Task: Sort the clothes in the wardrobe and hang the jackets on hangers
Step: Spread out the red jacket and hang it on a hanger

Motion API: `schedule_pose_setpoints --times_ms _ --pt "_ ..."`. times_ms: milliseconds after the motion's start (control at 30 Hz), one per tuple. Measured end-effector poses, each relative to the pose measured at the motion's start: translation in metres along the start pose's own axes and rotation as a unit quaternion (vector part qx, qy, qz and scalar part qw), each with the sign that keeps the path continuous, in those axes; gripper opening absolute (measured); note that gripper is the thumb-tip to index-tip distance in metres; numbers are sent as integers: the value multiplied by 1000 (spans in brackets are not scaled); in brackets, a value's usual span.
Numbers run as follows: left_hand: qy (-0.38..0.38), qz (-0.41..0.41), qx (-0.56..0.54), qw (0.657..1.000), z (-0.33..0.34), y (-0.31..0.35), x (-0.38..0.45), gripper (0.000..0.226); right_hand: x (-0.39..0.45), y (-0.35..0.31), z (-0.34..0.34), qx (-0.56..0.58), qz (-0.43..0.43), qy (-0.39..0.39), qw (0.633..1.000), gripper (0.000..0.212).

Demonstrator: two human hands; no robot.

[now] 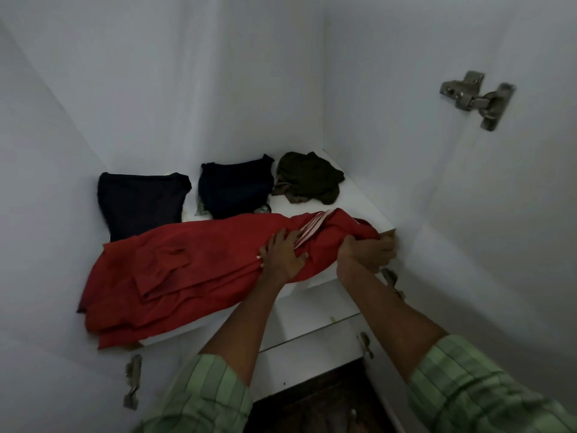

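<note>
Your left hand (pixel 282 257) lies flat on the red jacket (pixel 187 264), fingers (pixel 278 242) straight and spread, pressing the cloth down beside a strip of red-and-white striped trim (pixel 309 231). Your right hand (pixel 363 253) sits at the jacket's 3 o'clock end, fingers curled round a bunched fold at the shelf's front corner. The jacket lies along the front of the white wardrobe shelf (pixel 359 195), its 7 o'clock end hanging over the edge. Behind it, towards 12 o'clock, three other pieces rest on the shelf: a folded dark garment (pixel 140 201) at 10 o'clock, a second folded dark garment (pixel 235 189) just beside it, and a crumpled olive garment (pixel 307 178) at 1 o'clock. A metal door hinge (pixel 477 98) is fixed to the side wall at 2 o'clock. Green checked sleeves (pixel 203 398) cover both forearms.
</note>
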State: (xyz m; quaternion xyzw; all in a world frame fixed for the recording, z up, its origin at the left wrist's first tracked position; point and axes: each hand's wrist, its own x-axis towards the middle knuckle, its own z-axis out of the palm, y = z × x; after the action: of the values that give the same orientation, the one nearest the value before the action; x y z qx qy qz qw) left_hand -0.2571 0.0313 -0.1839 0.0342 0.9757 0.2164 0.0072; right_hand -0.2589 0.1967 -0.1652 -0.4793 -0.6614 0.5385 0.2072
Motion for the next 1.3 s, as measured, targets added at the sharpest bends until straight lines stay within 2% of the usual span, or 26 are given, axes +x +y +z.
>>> schedule_pose_setpoints --times_ms 67,100,167,200,267,300,500,600,667,733,867,1067,1167,1233,1300 --pt "23 10 -5 1000 0 -3 -2 55 -16 0 -7 -19 -167 37 985 77" --pt "36 18 -13 999 -2 -5 -3 50 -24 4 -4 -33 -262 16 964 70" --pt "59 24 -39 997 -5 -12 -7 52 -43 7 4 -77 -417 -112 899 56" --pt "74 23 -51 996 -8 -15 -10 55 -51 9 10 -90 -455 -206 862 55" --pt "107 6 -56 993 -16 -27 -19 59 -62 16 26 -134 -472 -361 793 70" --pt "120 -9 -47 992 -21 -34 -24 60 -64 20 34 -161 -477 -379 776 75" --pt "171 -88 71 979 -75 -130 -63 52 -68 19 59 -252 -479 -277 794 55" --pt "155 -139 174 963 -113 -165 -80 40 -68 13 66 -313 -480 -265 776 44" --pt "137 -146 266 943 -133 -171 -85 30 -67 9 69 -325 -473 -260 777 42" --pt "118 -172 296 932 -150 -165 -84 23 -64 8 71 -320 -465 -258 784 40" --pt "149 -223 226 936 -180 -141 -55 24 -54 9 72 -247 -449 -248 822 26" --pt "249 -171 60 951 -224 -87 41 29 -33 -4 86 -149 -441 -220 857 17" --pt "283 -149 -85 944 -235 -65 103 29 -21 -19 99 -74 -431 -215 873 8" --pt "258 -119 -228 931 -231 -54 141 37 -11 -27 107 -24 -414 -233 880 10" --pt "199 -88 -270 938 -214 -46 169 62 1 -28 115 -9 -384 -271 883 23"
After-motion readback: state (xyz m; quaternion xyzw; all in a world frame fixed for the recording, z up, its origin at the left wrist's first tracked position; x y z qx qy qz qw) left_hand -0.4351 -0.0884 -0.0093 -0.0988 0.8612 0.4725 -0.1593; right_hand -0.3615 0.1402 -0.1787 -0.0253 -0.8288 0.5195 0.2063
